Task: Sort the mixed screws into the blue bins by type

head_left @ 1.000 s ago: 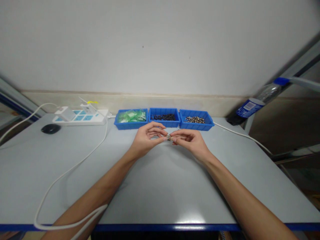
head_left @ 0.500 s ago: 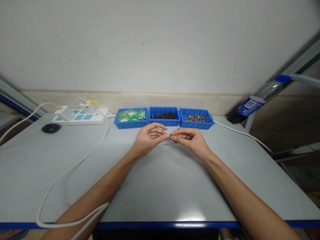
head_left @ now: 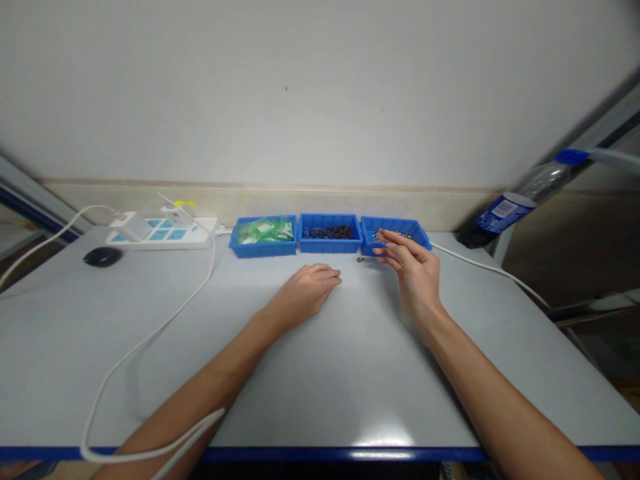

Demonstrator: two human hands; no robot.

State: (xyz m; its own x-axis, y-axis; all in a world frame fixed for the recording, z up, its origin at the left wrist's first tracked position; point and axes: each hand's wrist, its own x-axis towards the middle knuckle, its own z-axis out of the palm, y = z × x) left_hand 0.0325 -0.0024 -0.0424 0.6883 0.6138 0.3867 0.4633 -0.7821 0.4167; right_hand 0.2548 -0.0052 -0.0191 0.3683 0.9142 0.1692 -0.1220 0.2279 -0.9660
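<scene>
My left hand [head_left: 307, 291] rests on the grey table with its fingers closed together; whether anything is inside cannot be made out. My right hand [head_left: 413, 267] is raised at the front of the right blue bin [head_left: 397, 251], its thumb and fingertips pinched on something small that I cannot make out. Shiny metal pieces lie in that bin, partly hidden by the fingers. A small metal piece [head_left: 360, 259] lies on the table between my hands, just in front of the bins. Dark screws [head_left: 329, 233] fill part of the middle blue bin [head_left: 330, 247].
Green plastic packets [head_left: 264, 231] lie in the left blue bin [head_left: 263, 250]. A white power strip [head_left: 200, 238] and a black mouse [head_left: 103, 257] are at the left. A white cable [head_left: 145, 339] crosses the table and my left forearm. A bottle [head_left: 505, 210] leans at the right.
My hands have moved apart. The right has gone right and up to the right bin, while the left has turned palm down. A small metal piece now shows on the table.
</scene>
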